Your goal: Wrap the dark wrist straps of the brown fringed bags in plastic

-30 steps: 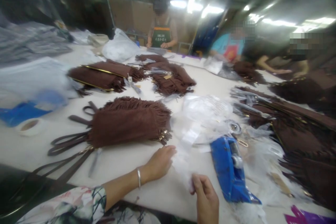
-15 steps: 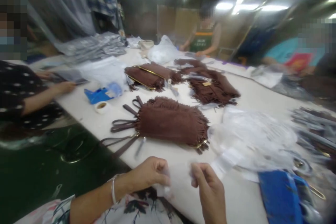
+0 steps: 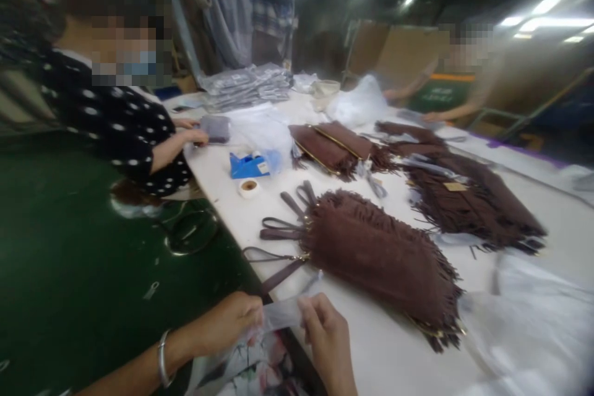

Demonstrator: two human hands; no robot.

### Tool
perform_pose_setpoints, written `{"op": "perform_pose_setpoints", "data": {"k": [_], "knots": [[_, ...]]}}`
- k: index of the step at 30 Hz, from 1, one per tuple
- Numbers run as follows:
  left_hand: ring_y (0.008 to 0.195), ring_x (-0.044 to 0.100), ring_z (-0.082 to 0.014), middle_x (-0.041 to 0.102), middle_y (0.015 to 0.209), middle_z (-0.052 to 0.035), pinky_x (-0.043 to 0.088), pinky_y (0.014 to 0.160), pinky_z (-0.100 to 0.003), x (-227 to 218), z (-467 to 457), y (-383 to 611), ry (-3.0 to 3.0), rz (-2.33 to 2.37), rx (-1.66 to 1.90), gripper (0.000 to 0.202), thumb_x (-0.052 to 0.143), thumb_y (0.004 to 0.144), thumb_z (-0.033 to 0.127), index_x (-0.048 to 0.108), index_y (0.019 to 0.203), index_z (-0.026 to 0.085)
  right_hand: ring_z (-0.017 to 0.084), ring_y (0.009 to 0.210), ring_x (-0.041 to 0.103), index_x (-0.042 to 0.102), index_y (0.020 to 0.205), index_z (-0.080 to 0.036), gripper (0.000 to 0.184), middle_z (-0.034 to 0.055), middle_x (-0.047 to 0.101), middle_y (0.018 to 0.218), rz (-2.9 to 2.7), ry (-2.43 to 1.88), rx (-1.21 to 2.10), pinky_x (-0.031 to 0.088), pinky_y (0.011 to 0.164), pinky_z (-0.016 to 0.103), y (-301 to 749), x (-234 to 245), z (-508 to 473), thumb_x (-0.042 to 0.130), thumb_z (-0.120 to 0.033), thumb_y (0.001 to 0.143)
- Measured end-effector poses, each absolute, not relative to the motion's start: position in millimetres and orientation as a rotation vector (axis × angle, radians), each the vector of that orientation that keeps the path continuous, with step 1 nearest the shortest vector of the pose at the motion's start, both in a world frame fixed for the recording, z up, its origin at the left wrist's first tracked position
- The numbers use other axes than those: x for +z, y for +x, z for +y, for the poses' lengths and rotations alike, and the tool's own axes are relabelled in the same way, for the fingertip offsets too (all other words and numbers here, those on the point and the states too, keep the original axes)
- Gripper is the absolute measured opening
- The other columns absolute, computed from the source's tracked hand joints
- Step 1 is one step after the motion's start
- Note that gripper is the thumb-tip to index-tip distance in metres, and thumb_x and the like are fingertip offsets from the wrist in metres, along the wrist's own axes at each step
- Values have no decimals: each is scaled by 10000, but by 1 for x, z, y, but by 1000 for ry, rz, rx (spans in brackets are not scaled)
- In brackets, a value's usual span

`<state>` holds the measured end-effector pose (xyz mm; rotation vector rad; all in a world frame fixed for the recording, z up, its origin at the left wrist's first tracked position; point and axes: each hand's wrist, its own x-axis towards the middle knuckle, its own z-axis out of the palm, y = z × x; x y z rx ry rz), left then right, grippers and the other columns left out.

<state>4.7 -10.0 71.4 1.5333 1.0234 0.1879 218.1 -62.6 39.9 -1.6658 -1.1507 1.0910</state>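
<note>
Both my hands are at the near table edge, over my lap. My left hand (image 3: pixel 229 325), with a silvery bangle at the wrist, is closed on one side of a clear plastic bag (image 3: pixel 282 315). Fingers and thumb of my right hand (image 3: pixel 327 334) pinch the bag's other side, so a short span of it is pulled between the hands. Just beyond them lies a stack of brown fringed pouches (image 3: pixel 371 253), whose wrist straps (image 3: pixel 281 229) stick out to the left past the table edge.
More brown fringed pouches (image 3: pixel 482 198) lie to the right and farther back (image 3: pixel 334 142). White plastic bags (image 3: pixel 533 322) are heaped at the right. A blue tape dispenser (image 3: pixel 248 165) and tape roll (image 3: pixel 249 188) sit at the left edge. One co-worker (image 3: pixel 111 111) is at the left, another (image 3: pixel 440 96) across.
The view has swung left, so the table's things appear farther right. My hands are closer together, and the plastic bag between them shows more clearly.
</note>
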Motion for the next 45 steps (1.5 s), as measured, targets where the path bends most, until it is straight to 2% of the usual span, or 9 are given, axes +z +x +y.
{"op": "perform_pose_setpoints", "data": {"k": [5, 11, 15, 22, 26, 30, 33, 36, 45], "knots": [[568, 519, -132, 618, 655, -12, 338, 524, -212, 31, -5, -35, 1165, 1108, 363, 392, 743, 668, 476, 570, 754, 135, 133, 560, 515, 535, 656, -210, 367, -28, 567, 574, -1327, -1700, 964, 352, 559, 213, 191, 37, -39, 497, -472, 909], [582, 541, -128, 637, 631, -8, 349, 557, -208, 35, 1, -55, 1265, 1133, 325, 371, 590, 837, 492, 577, 700, 147, 132, 503, 525, 599, 747, -213, 317, -49, 553, 526, -1376, -1652, 1110, 358, 525, 207, 177, 44, -24, 463, -436, 926], [639, 576, -138, 656, 678, -8, 385, 607, -212, 37, 9, -61, 1271, 1074, 224, 432, 526, 869, 545, 613, 721, 148, 136, 523, 533, 589, 719, -213, 348, -38, 587, 558, -1447, -1727, 1069, 339, 539, 216, 172, 43, -16, 477, -475, 918], [735, 608, -166, 674, 869, -59, 444, 685, -265, 25, 23, -42, 922, 879, 400, 604, 797, 624, 563, 608, 984, 116, 129, 551, 523, 561, 693, -202, 369, -28, 600, 586, -1565, -1717, 963, 305, 550, 219, 162, 42, -6, 494, -483, 924], [582, 550, -121, 640, 707, -32, 379, 556, -222, 19, 28, -30, 863, 956, 569, 539, 841, 581, 518, 583, 820, 110, 127, 547, 528, 545, 671, -203, 393, -35, 593, 575, -1586, -1743, 975, 314, 547, 219, 161, 41, -3, 493, -501, 924], [517, 488, -106, 625, 618, -34, 279, 489, -212, 13, 29, -39, 982, 1102, 587, 485, 797, 633, 536, 579, 704, 109, 146, 582, 568, 601, 776, -200, 361, -15, 616, 623, -1624, -1773, 816, 369, 583, 232, 172, 40, 9, 429, -459, 959], [502, 450, -95, 647, 636, -44, 245, 482, -215, 12, 28, -51, 1033, 1148, 579, 468, 740, 691, 555, 592, 700, 111, 183, 842, 640, 619, 1037, -185, 270, 62, 681, 957, -1759, -1730, 552, 439, 733, 255, 180, 40, 23, 404, -335, 971], [545, 473, -107, 647, 664, -36, 276, 511, -216, 11, 26, -61, 1073, 1169, 577, 449, 697, 737, 553, 604, 702, 115, 190, 937, 641, 547, 1240, -194, 327, 91, 612, 1204, -2083, -1736, 354, 459, 749, 263, 179, 39, 37, 413, -180, 941], [649, 468, -130, 563, 681, 10, 327, 601, -221, 25, 28, -81, 1351, 1284, 575, 434, 554, 858, 540, 650, 750, 131, 175, 809, 632, 562, 1247, -258, 456, 59, 637, 1011, -2507, -1754, 141, 421, 634, 238, 176, 29, 53, 506, -49, 846]]}}
